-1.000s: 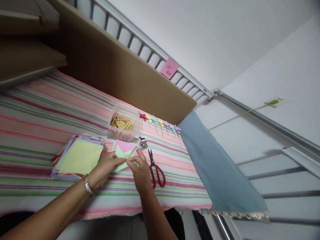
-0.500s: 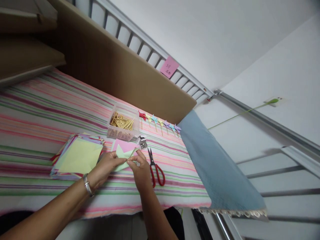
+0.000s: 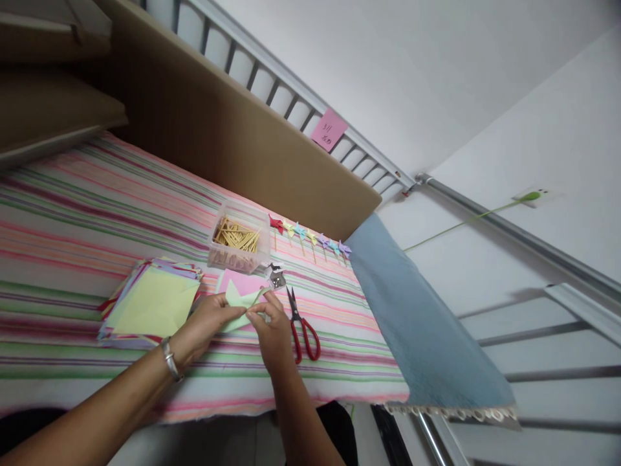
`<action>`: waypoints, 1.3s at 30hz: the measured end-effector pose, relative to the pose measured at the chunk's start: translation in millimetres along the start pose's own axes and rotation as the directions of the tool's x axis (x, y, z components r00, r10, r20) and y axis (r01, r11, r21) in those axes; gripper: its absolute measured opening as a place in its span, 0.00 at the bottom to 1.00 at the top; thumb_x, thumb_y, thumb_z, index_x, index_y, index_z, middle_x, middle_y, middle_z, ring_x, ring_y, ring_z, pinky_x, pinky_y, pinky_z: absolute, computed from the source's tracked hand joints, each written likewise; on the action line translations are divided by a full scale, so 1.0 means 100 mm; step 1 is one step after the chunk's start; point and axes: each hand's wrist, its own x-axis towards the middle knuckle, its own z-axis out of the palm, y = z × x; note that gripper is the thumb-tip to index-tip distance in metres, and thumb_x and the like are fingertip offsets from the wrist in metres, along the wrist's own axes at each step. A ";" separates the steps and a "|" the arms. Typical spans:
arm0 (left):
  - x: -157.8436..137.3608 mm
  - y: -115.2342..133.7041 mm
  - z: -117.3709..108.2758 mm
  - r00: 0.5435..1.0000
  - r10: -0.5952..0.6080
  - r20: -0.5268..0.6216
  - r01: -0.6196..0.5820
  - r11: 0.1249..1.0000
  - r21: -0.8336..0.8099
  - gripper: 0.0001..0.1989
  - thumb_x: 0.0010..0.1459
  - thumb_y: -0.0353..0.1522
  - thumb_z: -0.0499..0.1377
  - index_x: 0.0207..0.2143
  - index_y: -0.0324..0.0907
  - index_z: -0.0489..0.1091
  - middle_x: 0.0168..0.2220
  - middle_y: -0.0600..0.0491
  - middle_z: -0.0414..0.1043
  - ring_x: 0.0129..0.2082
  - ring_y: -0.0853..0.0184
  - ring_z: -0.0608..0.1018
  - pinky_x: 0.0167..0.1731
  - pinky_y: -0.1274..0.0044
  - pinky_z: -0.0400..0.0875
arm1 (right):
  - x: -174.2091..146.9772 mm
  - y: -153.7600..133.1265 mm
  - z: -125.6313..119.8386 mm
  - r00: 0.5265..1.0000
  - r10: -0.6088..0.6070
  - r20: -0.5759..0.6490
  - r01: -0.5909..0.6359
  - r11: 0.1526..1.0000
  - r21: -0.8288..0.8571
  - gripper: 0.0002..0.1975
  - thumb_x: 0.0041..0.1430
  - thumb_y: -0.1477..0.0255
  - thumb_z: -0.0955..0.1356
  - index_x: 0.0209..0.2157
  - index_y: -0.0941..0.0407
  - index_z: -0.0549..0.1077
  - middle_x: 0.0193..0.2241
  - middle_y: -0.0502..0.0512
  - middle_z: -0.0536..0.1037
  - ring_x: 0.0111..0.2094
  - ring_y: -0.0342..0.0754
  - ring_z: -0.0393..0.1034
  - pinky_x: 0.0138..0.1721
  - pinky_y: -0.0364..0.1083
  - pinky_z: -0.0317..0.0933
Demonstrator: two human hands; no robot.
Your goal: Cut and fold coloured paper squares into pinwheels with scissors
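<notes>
Measuring from the clear box, I have the brown board bounding its far side and the near edge of the striped cloth well out on its near side. Open cloth stretches left of the box; rightward, it ends against the blue cover. Scissors lie to the box's near right, just beside my right hand. On the box's near side, the pale green paper sits between both hands, over pink paper. My left hand pinches its left part; my right pinches nearer its middle, thumb and forefinger together.
</notes>
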 end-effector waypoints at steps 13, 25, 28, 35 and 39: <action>0.00 -0.03 0.02 0.996 -0.024 0.084 0.021 0.999 0.045 0.14 0.44 0.32 0.62 0.36 0.37 0.75 0.28 0.52 0.77 0.29 0.64 0.75 0.35 0.75 0.66 | 0.05 0.07 0.01 0.995 0.102 -0.003 -0.101 0.988 0.119 0.03 0.45 0.72 0.67 0.23 0.56 0.72 0.23 0.48 0.71 0.28 0.45 0.64 0.32 0.42 0.57; -0.08 0.05 0.10 0.998 -0.040 0.041 0.041 0.998 -0.043 0.08 0.42 0.32 0.64 0.28 0.39 0.75 0.22 0.56 0.75 0.26 0.68 0.74 0.32 0.78 0.65 | 0.08 0.06 0.03 0.989 0.145 -0.029 -0.139 0.979 0.146 0.05 0.44 0.70 0.67 0.21 0.57 0.72 0.17 0.46 0.68 0.22 0.42 0.59 0.25 0.40 0.55; -0.14 0.15 0.13 0.996 -0.044 0.075 0.049 0.996 -0.069 0.05 0.44 0.33 0.63 0.25 0.40 0.75 0.19 0.58 0.74 0.24 0.68 0.74 0.33 0.78 0.65 | 0.09 0.03 0.01 0.989 0.147 -0.026 -0.141 0.975 0.171 0.05 0.44 0.70 0.67 0.22 0.57 0.71 0.19 0.47 0.69 0.23 0.42 0.60 0.26 0.41 0.55; -0.12 0.11 0.13 0.988 -0.023 0.155 0.040 0.993 -0.109 0.14 0.43 0.33 0.64 0.35 0.39 0.75 0.31 0.51 0.78 0.33 0.63 0.76 0.39 0.75 0.65 | 0.08 0.04 -0.01 0.987 0.163 -0.013 -0.157 0.965 0.210 0.05 0.44 0.70 0.67 0.22 0.57 0.70 0.18 0.46 0.68 0.22 0.42 0.58 0.25 0.40 0.55; -0.12 0.08 0.11 0.990 -0.032 0.139 0.048 0.993 -0.110 0.10 0.44 0.32 0.64 0.32 0.39 0.76 0.28 0.53 0.78 0.30 0.66 0.76 0.36 0.77 0.66 | 0.08 0.07 0.00 0.989 0.150 -0.002 -0.145 0.963 0.226 0.05 0.44 0.70 0.67 0.22 0.57 0.70 0.18 0.46 0.68 0.22 0.41 0.58 0.26 0.40 0.55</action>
